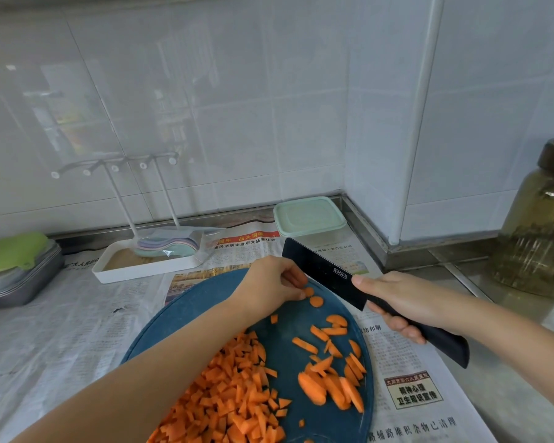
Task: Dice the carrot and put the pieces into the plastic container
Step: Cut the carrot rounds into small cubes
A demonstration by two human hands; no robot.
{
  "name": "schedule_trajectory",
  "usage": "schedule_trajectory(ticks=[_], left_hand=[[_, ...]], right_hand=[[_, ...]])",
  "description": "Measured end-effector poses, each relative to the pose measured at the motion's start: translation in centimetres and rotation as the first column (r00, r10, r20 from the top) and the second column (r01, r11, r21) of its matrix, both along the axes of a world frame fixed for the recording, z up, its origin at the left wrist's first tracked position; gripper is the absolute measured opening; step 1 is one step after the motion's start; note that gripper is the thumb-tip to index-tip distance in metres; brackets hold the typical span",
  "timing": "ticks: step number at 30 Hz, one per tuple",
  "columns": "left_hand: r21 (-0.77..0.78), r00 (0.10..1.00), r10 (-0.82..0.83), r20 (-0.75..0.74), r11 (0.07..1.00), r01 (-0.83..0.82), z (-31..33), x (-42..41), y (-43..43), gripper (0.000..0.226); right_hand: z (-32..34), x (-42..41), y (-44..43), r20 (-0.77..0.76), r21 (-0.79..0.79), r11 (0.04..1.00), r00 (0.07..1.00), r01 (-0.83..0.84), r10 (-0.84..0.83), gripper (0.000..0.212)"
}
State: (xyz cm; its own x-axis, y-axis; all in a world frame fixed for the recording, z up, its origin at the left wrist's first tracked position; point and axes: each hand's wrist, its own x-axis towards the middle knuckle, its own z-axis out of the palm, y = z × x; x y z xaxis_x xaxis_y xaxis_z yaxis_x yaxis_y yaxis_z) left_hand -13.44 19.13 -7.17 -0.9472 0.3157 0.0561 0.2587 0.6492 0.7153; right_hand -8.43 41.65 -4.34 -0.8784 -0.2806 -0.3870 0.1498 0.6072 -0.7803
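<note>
Head view, kitchen table against a tiled wall.

- Left grip [269, 282]: bare hand, thumb and fingertips pinching a small carrot slice [308, 291] at the far edge of the cutting board [288, 324].
- Right grip [394, 298]: bare hand, fingers curled round the black handle of a knife [320, 270]. The blade is black, held above the board's far edge and just beside the left fingertips.
- Cutting board: round, blue, lying on newspaper [77, 330] that covers the table.
- Diced carrot [234, 394]: large orange heap on the near left part of the board, partly behind the left forearm.
- Carrot slices [333, 388]: overlapping cluster on the near right part, with loose strips and half-rounds scattered above it. One round slice [316, 301] lies flat just below the pinched piece.
- Plastic container [307, 215]: clear, pale green lid on, at the back of the table by the wall corner, well apart from the carrot.
- White tray [147, 266]: behind the board to the left, carrying a white rack and a bag of pastel dishes.
- Jar [534, 225]: dark lid, far right.
</note>
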Motion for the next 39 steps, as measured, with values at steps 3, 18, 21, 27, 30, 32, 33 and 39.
schedule_trajectory(ticks=[3, 18, 21, 27, 30, 32, 33, 39], left_hand=[[-0.004, 1.0, -0.013, -0.012, 1.0, 0.013, 0.1, 0.0, -0.1, 0.016], [-0.24, 0.968, -0.249, 0.033, 0.938, 0.25, 1.5, -0.5, -0.6, 0.023], [-0.187, 0.973, -0.228, 0.039, 0.955, 0.231, 1.4, -0.6, -0.9, 0.028], [-0.181, 0.996, -0.093, -0.012, 0.979, 0.089, 1.1, -0.6, -1.0, 0.02], [-0.237, 0.998, -0.006, -0.057, 0.971, -0.008, 1.3, -0.4, -1.3, 0.02], [-0.247, 0.999, 0.009, -0.041, 0.969, -0.019, 1.3, -0.4, -1.5, 0.022], [-0.24, 1.0, 0.009, -0.022, 0.971, -0.015, 1.3, -0.3, -1.6, 0.021], [-0.194, 0.998, 0.06, 0.003, 0.979, -0.058, 0.6, -0.3, -1.5, 0.024]], right_hand=[[-0.1, 0.2, -0.5, -0.009, 0.002, 1.0, 1.0, 0.008, -0.008, 0.052], [0.4, 0.3, -0.8, -0.021, 0.008, 0.999, 0.998, 0.054, -0.054, 0.053], [0.7, 0.5, -0.9, -0.03, 0.021, 0.999, 0.999, 0.035, -0.034, 0.053], [0.9, 0.8, -1.4, -0.045, 0.063, 0.998, 0.999, -0.013, 0.016, 0.052], [0.6, 1.1, -1.7, -0.042, 0.098, 0.995, 0.999, -0.028, 0.033, 0.054], [0.4, 1.2, -1.8, -0.05, 0.119, 0.992, 0.998, -0.038, 0.044, 0.056], [0.4, 1.2, -1.9, -0.053, 0.126, 0.991, 0.997, -0.041, 0.048, 0.056], [0.3, 1.1, -2.2, -0.05, 0.142, 0.989, 0.997, -0.043, 0.051, 0.055]])
